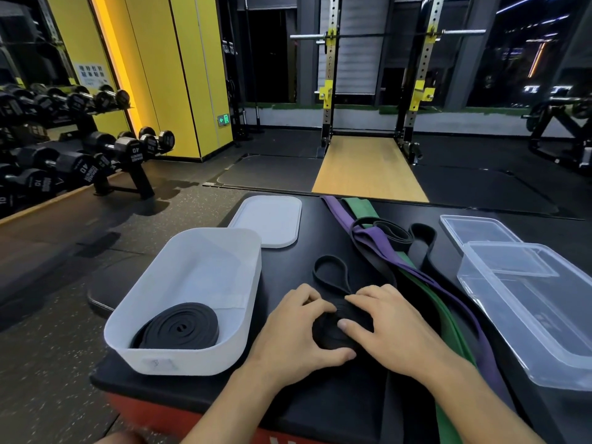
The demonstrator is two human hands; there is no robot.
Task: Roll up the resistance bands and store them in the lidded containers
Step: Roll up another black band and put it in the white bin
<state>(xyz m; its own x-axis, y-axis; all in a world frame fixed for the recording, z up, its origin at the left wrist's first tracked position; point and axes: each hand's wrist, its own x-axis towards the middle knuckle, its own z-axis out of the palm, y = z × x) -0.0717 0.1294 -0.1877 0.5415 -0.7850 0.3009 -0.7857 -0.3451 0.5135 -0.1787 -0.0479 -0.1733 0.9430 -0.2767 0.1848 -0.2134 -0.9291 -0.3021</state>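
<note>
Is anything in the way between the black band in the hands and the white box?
Nothing visible. The white box sits open right beside the half-rolled black band, its lid lying behind it. One rolled band already lies inside, with room to spare.

Gym, free-weights floor.
Far left of the fingers, a tiered dumbbell rack loaded with numbered black weights; straight beyond them, a squat rack holding a barbell over a wooden lifting platform; dark rubber flooring all round.
</note>
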